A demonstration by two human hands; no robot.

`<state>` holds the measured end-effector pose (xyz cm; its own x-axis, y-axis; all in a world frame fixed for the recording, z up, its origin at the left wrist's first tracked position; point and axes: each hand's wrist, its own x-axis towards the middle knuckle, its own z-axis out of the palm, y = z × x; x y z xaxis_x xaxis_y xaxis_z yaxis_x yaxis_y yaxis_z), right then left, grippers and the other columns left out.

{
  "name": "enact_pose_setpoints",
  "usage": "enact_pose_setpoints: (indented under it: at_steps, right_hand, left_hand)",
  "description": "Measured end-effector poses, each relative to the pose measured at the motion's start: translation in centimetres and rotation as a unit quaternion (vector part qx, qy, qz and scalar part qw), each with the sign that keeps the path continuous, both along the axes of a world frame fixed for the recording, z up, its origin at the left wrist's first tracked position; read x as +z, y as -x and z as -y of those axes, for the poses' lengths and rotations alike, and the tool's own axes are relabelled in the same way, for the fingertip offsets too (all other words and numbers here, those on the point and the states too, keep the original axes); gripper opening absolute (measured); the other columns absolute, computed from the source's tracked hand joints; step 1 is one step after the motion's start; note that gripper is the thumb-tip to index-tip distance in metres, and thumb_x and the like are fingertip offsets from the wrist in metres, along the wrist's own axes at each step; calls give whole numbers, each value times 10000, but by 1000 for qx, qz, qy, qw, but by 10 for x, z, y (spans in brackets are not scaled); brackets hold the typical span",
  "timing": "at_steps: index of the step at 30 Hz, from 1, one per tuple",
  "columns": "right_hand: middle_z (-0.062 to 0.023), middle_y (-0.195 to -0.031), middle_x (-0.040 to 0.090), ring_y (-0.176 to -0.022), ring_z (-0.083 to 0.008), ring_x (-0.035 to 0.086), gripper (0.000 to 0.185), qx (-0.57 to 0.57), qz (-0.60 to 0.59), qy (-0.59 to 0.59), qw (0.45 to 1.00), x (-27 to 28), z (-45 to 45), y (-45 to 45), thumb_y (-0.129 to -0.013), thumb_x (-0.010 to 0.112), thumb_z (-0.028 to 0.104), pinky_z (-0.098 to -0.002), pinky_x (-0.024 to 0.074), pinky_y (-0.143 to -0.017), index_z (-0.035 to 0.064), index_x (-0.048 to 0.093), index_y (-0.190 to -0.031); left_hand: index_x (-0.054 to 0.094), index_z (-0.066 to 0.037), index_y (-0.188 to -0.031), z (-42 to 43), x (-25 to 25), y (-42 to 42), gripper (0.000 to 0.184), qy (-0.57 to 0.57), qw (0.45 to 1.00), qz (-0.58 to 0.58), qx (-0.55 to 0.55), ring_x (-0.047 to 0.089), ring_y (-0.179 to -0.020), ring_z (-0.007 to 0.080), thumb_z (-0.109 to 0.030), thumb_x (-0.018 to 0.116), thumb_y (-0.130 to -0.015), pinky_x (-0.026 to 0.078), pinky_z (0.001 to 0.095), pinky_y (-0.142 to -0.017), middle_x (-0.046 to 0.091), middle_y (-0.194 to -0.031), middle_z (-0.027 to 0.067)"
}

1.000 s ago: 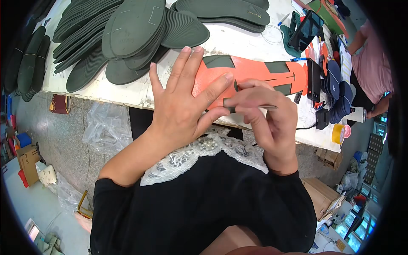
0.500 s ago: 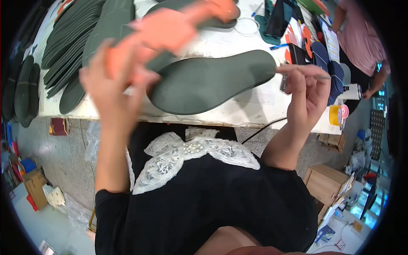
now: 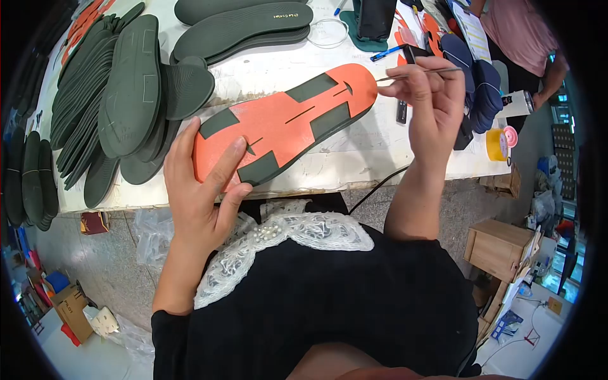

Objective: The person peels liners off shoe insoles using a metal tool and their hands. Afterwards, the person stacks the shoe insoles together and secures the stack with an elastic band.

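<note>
An orange cut-out template [image 3: 272,130] lies over a dark green insole [image 3: 261,168], which shows through its openings and along its lower edge. My left hand [image 3: 206,187] grips the left end of the template, with fingers over its top and round its edge. A thin pen-like tool [image 3: 437,71] is pinched in my right hand [image 3: 434,104]. Its tip is close to the right end of the template; whether it touches I cannot tell.
Stacked dark green insoles [image 3: 130,88] stand at the left, and more insoles [image 3: 247,31] lie at the back. At the right are a blue pen [image 3: 386,53], bundled navy insoles [image 3: 484,95] and a yellow tape roll [image 3: 497,144]. A person in pink [image 3: 522,38] stands beyond.
The orange template has come down from the upper left onto the insole, with my left hand on it. My right hand has moved slightly left and up, bringing the tool to the template's end.
</note>
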<state>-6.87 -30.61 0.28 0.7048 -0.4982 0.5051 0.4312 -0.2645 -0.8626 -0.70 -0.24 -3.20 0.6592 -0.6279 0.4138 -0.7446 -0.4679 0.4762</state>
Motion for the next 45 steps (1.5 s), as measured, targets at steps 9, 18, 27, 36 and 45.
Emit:
enact_pose_setpoints:
  at_steps: [9, 18, 27, 36, 45]
  right_hand:
    - [-178, -977, 712, -723, -160, 678, 101, 118, -62, 98, 986, -6, -7, -14, -1016, 527, -3, -228, 561, -668, -18, 500, -1112]
    - [-123, -938, 720, -704, -127, 650, 90, 172, -88, 178, 965, -8, -25, -32, -984, 525, -49, -191, 528, -642, -13, 517, -1066]
    - [-107, -880, 707, -695, -118, 608, 84, 48, -141, 133, 980, -2, -28, -17, -956, 543, -57, -189, 490, -631, -2, 543, -1020]
    - [-58, -789, 676, -597, -116, 551, 57, 119, -88, 28, 989, -4, -50, -4, -895, 625, -44, -213, 435, -562, -3, 608, -930]
    - [-85, -846, 675, -671, -129, 600, 75, 87, -121, 30, 988, -3, -43, 5, -902, 604, -58, -212, 454, -602, -9, 610, -958]
  left_hand:
    - [684, -150, -1321, 4, 0, 0, 472, -8, 1000, 0, 0, 437, -1317, 411, -392, 647, -918, 334, 492, -1087, 389, -1515, 257]
    - [680, -191, -1333, 5, -9, 0, 479, -3, 1000, 10, 13, 389, -1378, 426, -445, 616, -933, 270, 557, -1105, 373, -1545, 240]
    - [679, -239, -1338, 4, -13, 1, 473, -14, 1000, 9, 24, 340, -1430, 435, -478, 600, -936, 191, 660, -1090, 357, -1572, 229]
    - [681, -255, -1335, 3, -13, 2, 471, -27, 999, 15, 34, 333, -1437, 439, -487, 602, -932, 173, 692, -1079, 362, -1567, 234]
    - [678, -250, -1334, 3, -8, 3, 483, -41, 998, 7, 36, 322, -1449, 439, -494, 606, -924, 168, 712, -1073, 351, -1580, 228]
